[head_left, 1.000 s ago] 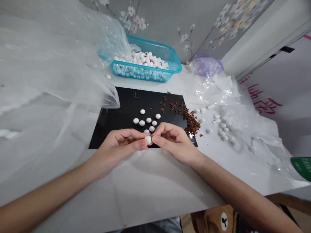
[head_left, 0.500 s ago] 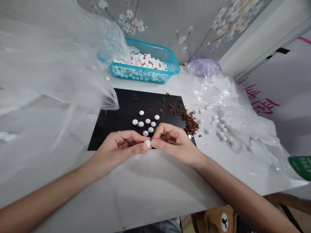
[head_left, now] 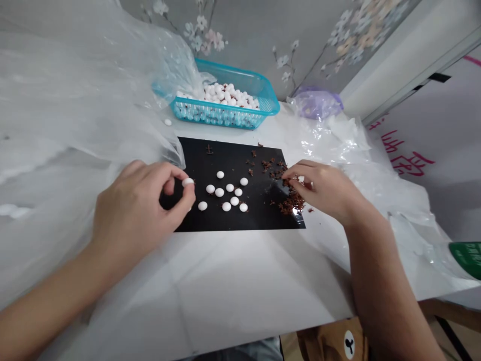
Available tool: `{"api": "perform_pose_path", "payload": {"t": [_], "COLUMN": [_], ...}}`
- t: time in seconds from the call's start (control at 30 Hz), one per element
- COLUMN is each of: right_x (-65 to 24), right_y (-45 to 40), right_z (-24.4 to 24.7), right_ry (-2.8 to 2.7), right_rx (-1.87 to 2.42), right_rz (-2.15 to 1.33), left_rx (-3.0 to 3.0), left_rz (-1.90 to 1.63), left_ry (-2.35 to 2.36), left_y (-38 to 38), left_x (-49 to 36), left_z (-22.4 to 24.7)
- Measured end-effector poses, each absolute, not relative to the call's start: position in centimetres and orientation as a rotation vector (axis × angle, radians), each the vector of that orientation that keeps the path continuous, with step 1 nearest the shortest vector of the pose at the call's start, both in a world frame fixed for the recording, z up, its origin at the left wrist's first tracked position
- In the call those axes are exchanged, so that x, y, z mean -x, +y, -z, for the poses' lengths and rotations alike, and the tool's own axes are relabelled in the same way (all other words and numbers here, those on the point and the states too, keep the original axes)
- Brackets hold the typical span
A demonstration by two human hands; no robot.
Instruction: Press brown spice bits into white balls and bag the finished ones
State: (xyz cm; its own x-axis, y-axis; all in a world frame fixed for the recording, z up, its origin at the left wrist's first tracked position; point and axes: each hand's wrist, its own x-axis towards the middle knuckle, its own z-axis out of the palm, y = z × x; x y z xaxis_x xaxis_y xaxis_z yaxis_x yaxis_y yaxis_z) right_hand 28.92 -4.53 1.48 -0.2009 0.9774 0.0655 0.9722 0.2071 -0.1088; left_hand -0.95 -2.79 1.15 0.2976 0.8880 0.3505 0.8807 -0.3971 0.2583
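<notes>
Between the thumb and index finger of my left hand (head_left: 145, 200) is a white oval piece (head_left: 188, 182), at the left side of a black board (head_left: 203, 220). Several more white pieces (head_left: 219, 192) lie at the middle of the board, some with reddish-brown bits showing beside them. My right hand (head_left: 319, 185) is at the pile of small reddish-brown pieces (head_left: 292, 201) on the board's right edge, thumb and index finger close together. Whatever is at those fingertips is too small to make out.
Behind the board stands a blue basket (head_left: 225, 116) of white pieces. Clear plastic (head_left: 93, 90) covers the left. A purple bag (head_left: 319, 104), more clear plastic and loose white pieces lie at the right, with a green-labelled bottle (head_left: 466, 258) at the right edge.
My hands have moved apart from the front of the board, the left one to the left, the right one to the brown pile. Another white piece now shows at the board's front.
</notes>
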Motion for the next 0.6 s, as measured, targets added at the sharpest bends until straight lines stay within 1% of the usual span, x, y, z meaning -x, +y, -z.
{"api": "perform_pose_path", "payload": {"t": [0.07,0.13,0.23,0.37,0.47,0.6], "right_x": [-29.5,-29.5,-29.4,-29.1,-28.5,-27.6], "right_y": [-4.4,-4.3,-4.2,-4.1,-4.2,-4.6], "right_z": [-1.2,-0.8,-0.5,-0.7,-1.0,-1.3], "right_ry": [-2.375,-2.352,-2.29,-2.273,-2.258,-2.235], "right_rx": [1.977,2.021,2.024,2.017,2.021,1.963], "right_rz": [-0.112,-0.17,-0.209,-0.2,-0.159,-0.127], "left_rx": [-2.461,-2.416,-2.403,-2.483,-2.639,-2.729], "left_rz": [-0.452,-0.348,-0.305,-0.424,-0.491,-0.386], "left_ry": [1.826,1.851,1.839,1.839,1.555,1.1], "left_y": [-2.1,-1.5,-1.1,-1.1,-1.2,-1.3], "left_x": [1.1,1.3,1.4,1.4,1.1,0.3], "left_z": [-1.2,-0.9,-0.2,0.6,1.3,2.4]}}
